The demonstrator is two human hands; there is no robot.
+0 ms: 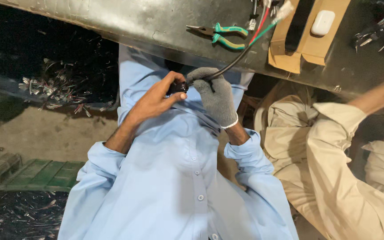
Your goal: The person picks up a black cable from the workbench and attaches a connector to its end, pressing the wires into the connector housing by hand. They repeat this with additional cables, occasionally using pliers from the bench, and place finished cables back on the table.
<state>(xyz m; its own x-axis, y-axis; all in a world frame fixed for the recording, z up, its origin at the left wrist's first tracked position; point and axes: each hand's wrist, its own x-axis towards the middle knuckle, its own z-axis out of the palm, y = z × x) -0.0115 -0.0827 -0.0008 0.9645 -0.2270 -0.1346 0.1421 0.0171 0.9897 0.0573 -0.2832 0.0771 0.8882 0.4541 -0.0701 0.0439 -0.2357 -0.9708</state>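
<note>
- The black cable [232, 66] runs from both hands, held against the shirt just below the bench edge, up toward one o'clock, where its red, green and white wires fan out on the metal bench [125, 22].
- The left hand [156, 100], bare, has thumb and fingertips pinched shut on a small dark piece at the cable's end; what it is I cannot tell.
- The right hand [216, 95], in a grey glove, is curled closed around the cable just beside it.
- A firm gloved grip close to the end would steady the work.
- Green-handled pliers [223, 35] lie at twelve o'clock, and a cardboard box [307, 44] at two.
- A co-worker's beige sleeve [334, 133] sits at three o'clock.
</note>
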